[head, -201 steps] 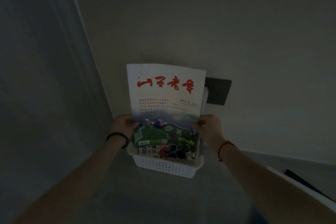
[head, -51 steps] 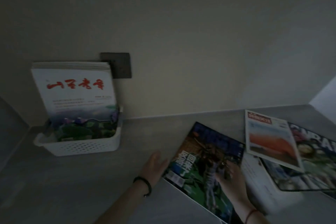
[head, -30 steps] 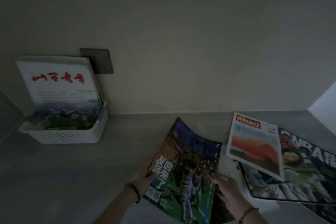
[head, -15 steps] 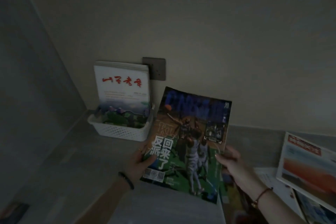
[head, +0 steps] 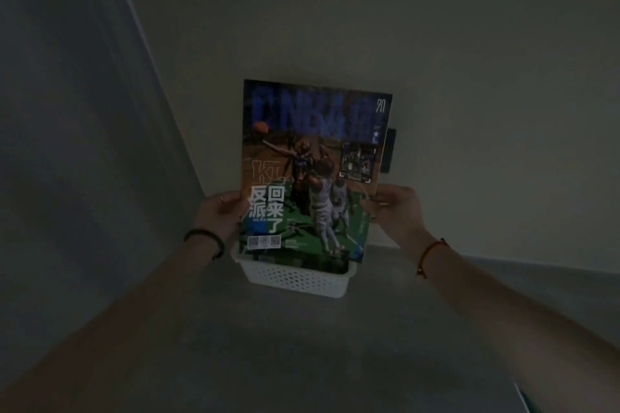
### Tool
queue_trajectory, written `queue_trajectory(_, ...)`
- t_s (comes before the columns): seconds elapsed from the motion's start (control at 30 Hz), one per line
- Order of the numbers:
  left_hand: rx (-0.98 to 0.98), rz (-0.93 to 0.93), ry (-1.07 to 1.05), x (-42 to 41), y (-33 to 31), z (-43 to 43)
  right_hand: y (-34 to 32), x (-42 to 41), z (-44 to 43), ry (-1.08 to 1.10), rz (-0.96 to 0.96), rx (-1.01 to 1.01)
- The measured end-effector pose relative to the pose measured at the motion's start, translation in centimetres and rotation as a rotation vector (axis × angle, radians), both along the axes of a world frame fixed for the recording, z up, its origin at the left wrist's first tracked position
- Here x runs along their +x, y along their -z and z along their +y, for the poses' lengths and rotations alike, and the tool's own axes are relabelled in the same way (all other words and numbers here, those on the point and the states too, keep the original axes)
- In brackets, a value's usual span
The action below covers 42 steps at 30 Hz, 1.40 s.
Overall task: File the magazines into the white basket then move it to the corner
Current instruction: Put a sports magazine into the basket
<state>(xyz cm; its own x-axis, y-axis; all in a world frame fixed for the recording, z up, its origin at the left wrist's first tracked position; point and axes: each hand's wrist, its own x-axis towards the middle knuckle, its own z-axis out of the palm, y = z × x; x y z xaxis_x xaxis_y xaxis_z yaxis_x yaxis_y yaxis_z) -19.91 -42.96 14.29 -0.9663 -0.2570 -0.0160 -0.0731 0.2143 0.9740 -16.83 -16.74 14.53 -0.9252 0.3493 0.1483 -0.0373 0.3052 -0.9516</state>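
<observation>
Dim light.

- Pale wall is seen across the back. It is met at 9 o'clock by a grey side panel, so a corner is formed.
- Grey counter is spread below.
- NBA magazine is held upright at centre, cover toward the camera. Its lower edge is set at the mouth of the white basket. Whether it touches the contents cannot be told.
- The white basket is placed on the counter at 6 o'clock of the magazine, close to the corner. A dark printed cover is seen inside.
- Left hand is clamped on the magazine's left edge at 8 o'clock, with the fingers curled behind the cover.
- Right hand is clamped on the right edge at 4 o'clock. The cover is pinched by its fingers, which are held close together.
- Dark socket plate is partly hidden at 3 o'clock of the magazine.
- A black bracelet is worn on the left wrist and a red cord on the right.
</observation>
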Motion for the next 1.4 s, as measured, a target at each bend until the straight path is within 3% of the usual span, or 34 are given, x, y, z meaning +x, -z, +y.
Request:
queue_trajectory(0.27, -0.052, -0.080, 0.027, -4.9, 4.2, -1.1, 5.1, -4.0, -2.9, 0.161, -0.069, 0.135)
queue_trajectory(0.47, 0.054, -0.227, 0.040, -6.6, 7.7, -2.1, 8.7, -4.6, -3.9, 0.049, -0.183, 0.314)
queue_trajectory(0.53, 0.045, -0.182, 0.021, -7.0, 7.9, -2.0, 9.5, -4.6, -4.0, 0.072, -0.188, 0.275)
queue_trajectory(0.63, -0.118, -0.090, 0.031, -7.5, 8.0, -2.2, 9.8, -4.8, -3.7, 0.127, -0.171, 0.286)
queue_trajectory(0.77, -0.021, -0.035, -0.005, -7.5, 8.2, -1.5, 10.0, -4.9, -3.3, 0.189, -0.157, 0.317)
queue_trajectory(1.0, -0.027, -0.055, -0.072, -6.0, 7.9, -1.1, 8.9, -4.9, -2.6, 0.229, -0.253, 0.264)
queue_trajectory(1.17, -0.216, -0.067, 0.050, -0.9, 8.2, 0.9, 9.8, 1.8, -0.3, 0.202, -0.156, 0.203)
queue_trajectory(1.4, -0.038, -0.162, 0.328, 10.4, 11.9, 11.3, 14.5, 18.3, 6.9, 0.208, -0.202, 0.304)
